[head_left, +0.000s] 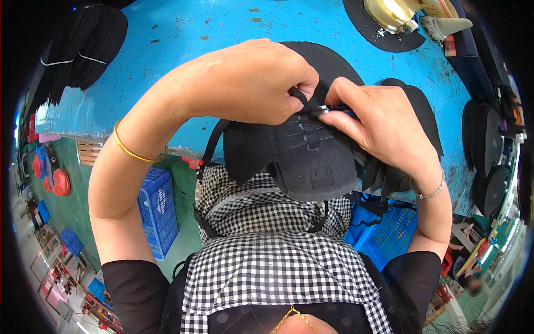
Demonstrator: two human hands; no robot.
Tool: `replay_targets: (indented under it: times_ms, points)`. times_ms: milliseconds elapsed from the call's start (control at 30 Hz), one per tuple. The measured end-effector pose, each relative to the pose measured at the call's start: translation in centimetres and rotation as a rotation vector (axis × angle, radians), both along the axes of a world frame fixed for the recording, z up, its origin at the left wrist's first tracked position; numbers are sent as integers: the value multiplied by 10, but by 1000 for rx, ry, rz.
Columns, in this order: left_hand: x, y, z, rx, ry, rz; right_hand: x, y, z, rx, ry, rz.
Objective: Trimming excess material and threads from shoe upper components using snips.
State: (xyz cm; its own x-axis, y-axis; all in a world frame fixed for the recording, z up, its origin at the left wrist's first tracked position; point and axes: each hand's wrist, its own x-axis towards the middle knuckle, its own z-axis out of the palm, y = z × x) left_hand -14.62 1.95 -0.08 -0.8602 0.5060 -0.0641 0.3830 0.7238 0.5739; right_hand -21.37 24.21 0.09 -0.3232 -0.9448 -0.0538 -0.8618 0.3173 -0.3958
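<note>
Left hand (258,80) arches in over the work, its fingertips closed on a narrow black strip (299,96). Facing it, the right hand (384,119) grips a small metal-tipped tool (320,110) between thumb and fingers — most of its dark body is hidden in the grasp, and the shiny end sits right beside the strip. Beneath both hands is a black piece (303,161) with rows of short marks across its middle and a stitched patch lower down; it lies at the near edge of the blue surface (178,33), its lower end overhanging toward the checked apron (267,267). Just beyond the hands shows a rounded black panel (334,61); whether it is joined to the piece, I cannot tell.

At the far left of the surface stands a banded black stack (89,44). Toward the far right is a yellowish container (392,14) — a pale nozzle-shaped thing (445,26) lies near it. Below the surface, a blue crate (158,206) stands left of the apron.
</note>
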Motion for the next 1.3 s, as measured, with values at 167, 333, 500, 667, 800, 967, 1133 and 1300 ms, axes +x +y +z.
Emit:
replay_targets:
  times_ms: [167, 333, 500, 667, 800, 967, 1133, 1300]
  points:
    - [2, -12, -11, 315, -68, 146, 8, 3, 9, -104, -32, -64]
    - [8, -33, 23, 775, -314, 609, 76, -10, -1, 4, 459, -22]
    - [13, -49, 39, 809, 182, 785, 108, -26, -23, -29, 744, -127]
    - [14, -49, 45, 715, 247, 774, 78, -18, -16, -196, 366, -179]
    - [20, -37, 41, 613, 109, 668, 46, 23, -26, -896, -361, -485]
    - [21, -39, 40, 661, -186, 566, 44, 120, -24, -1423, -1220, -952]
    - [15, -37, 32, 660, -187, 438, 54, 172, -50, -1269, -1377, -1167]
    - [13, -34, 33, 633, -295, 450, 58, 187, -34, -841, -713, -1511]
